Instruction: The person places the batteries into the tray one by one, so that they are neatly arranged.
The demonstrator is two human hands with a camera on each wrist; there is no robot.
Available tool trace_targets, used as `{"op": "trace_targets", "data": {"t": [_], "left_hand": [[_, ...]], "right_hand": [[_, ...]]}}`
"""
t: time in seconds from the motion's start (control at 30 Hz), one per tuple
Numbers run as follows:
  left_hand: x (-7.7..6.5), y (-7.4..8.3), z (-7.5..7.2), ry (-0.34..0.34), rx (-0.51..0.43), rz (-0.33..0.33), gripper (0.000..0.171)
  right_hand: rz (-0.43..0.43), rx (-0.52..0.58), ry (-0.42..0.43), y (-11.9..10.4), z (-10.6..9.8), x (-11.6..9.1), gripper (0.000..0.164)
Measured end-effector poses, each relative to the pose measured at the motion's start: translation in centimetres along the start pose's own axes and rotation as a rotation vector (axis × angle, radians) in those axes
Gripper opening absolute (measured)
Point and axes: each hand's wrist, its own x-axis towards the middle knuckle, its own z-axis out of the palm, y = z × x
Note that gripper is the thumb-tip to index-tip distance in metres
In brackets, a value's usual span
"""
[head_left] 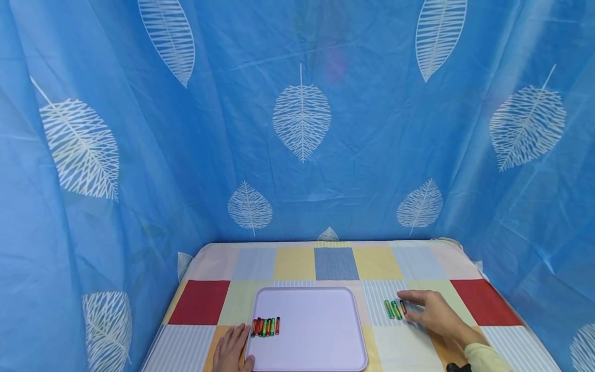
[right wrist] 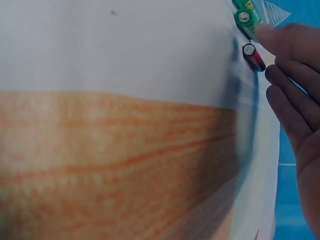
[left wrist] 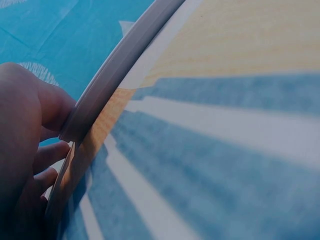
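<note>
Beside the tray's left edge rests my left hand, its thumb at the rim of the pale lilac tray. The left wrist view shows the thumb against that rim. A row of several red and green batteries lies at the tray's left side. To the right of the tray, two green batteries and a black-and-red battery lie on the cloth. My right hand reaches over them, thumb and forefinger spread around the black-and-red one, fingertips close to it.
A patchwork tablecloth of coloured squares covers the table. Blue curtains with white leaf prints hang behind it and along both sides. A pale yellow sleeve and a dark wristband show at the right wrist.
</note>
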Motion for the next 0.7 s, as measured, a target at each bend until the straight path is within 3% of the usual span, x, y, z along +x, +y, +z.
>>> {"op": "trace_targets", "data": {"t": [0.47, 0.7], "left_hand": [[0.04, -0.07, -0.06, -0.001, 0.003, -0.012, 0.071], [0.08, -0.06, -0.08, -0.003, 0.013, -0.018, 0.072]], "right_hand": [[0.038, -0.017, 0.04, 0.46, 0.9, 0.21, 0.048], [-0.042, -0.035, 0.047, 0.11, 0.45, -0.18, 0.047]]}}
